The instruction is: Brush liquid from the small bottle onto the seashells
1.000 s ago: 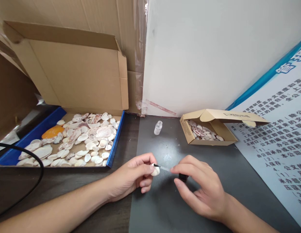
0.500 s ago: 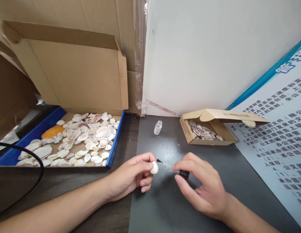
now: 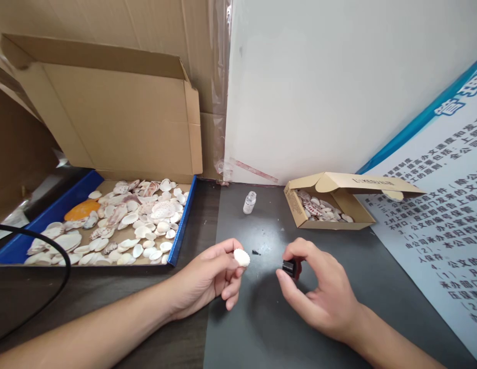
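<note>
A small white ribbed seashell (image 3: 241,258) is pinched between the thumb and fingers of my left hand (image 3: 217,274), above the grey mat. My right hand (image 3: 319,287) has its thumb and curled fingers around a small black, rounded object with a dark red side (image 3: 290,268). Its exact kind is hard to make out. On the mat between the two hands lies a tiny black piece (image 3: 256,252), near the shell but apart from it. An uncapped clear glass vial (image 3: 250,203) with a white label stands upright beyond my hands.
At left, an open blue-sided cardboard box (image 3: 182,220) holds many seashells and an orange one (image 3: 82,209). A smaller cardboard box (image 3: 331,225) with shells stands at back right beside a printed sheet (image 3: 446,205). A black cable (image 3: 65,261) curves at far left.
The shell in my left hand has turned and shifted slightly up and left. My right thumb and index finger have drawn in around the black object, which has tilted and risen slightly.
</note>
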The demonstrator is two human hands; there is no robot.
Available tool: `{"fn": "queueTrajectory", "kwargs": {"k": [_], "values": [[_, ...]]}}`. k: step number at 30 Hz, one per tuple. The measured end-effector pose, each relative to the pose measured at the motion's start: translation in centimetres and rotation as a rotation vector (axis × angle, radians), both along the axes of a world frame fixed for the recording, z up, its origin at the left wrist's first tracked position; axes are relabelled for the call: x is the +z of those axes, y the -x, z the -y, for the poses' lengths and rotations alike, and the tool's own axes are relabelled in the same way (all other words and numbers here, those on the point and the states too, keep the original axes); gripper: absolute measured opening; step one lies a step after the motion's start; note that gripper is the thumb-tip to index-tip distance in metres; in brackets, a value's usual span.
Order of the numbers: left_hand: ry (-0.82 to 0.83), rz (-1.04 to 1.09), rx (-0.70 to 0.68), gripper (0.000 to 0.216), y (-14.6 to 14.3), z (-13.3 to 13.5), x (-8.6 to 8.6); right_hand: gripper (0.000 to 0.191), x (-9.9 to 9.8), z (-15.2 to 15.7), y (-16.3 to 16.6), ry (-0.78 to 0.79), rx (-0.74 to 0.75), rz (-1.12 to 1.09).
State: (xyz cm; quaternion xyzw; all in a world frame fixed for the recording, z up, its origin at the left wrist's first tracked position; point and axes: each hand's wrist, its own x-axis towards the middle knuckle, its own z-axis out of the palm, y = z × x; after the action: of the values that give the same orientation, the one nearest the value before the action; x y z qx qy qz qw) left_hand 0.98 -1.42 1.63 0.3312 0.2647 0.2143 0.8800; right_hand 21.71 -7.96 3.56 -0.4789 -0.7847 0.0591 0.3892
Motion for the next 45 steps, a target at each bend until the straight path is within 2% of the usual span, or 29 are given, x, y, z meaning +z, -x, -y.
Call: {"fn": "queueTrajectory", "kwargs": {"k": [4, 8, 12, 17, 21, 25, 29, 33, 37, 42, 45], "values": [[-0.001, 0.014, -0.002, 0.008, -0.03, -0.10, 0.16, 0.014, 0.02, -0.13, 0.00, -0.003, 0.073, 0.000], [-0.003, 0.008, -0.005, 0.011, 0.04, -0.08, 0.30, 0.012, 0.04, -0.11, -0.12, 0.011, 0.010, 0.007], [0.009, -0.003, -0.012, 0.009, 0.11, -0.04, 0.32, 0.014, -0.04, -0.02, -0.14, 0.005, 0.093, -0.006], [-0.005, 0.006, -0.024, 0.011, 0.09, -0.10, 0.25, 0.013, -0.15, -0.08, -0.10, 0.014, 0.020, 0.002], [-0.005, 0.004, -0.030, 0.009, 0.11, -0.11, 0.22, 0.014, -0.14, -0.12, -0.10, 0.012, 0.075, -0.003], [-0.018, 0.010, -0.035, 0.011, 0.18, -0.11, 0.10, 0.014, -0.22, -0.05, -0.18, 0.010, 0.036, -0.003], [-0.002, 0.020, -0.040, 0.011, 0.21, -0.07, -0.01, 0.015, -0.29, 0.00, -0.20, 0.017, 0.106, -0.004], [-0.012, 0.014, -0.033, 0.012, 0.21, -0.03, 0.06, 0.014, -0.34, -0.06, -0.16, 0.019, 0.053, 0.017], [-0.013, 0.005, -0.029, 0.011, 0.17, -0.08, 0.12, 0.013, -0.37, -0.16, -0.16, 0.030, 0.111, 0.012], [-0.013, -0.010, -0.019, 0.010, 0.09, -0.07, 0.10, 0.010, -0.26, -0.19, -0.17, 0.001, 0.007, 0.053], [-0.019, -0.019, -0.014, 0.009, 0.02, 0.00, 0.06, 0.013, -0.15, -0.09, -0.13, -0.017, 0.081, 0.009]]}}
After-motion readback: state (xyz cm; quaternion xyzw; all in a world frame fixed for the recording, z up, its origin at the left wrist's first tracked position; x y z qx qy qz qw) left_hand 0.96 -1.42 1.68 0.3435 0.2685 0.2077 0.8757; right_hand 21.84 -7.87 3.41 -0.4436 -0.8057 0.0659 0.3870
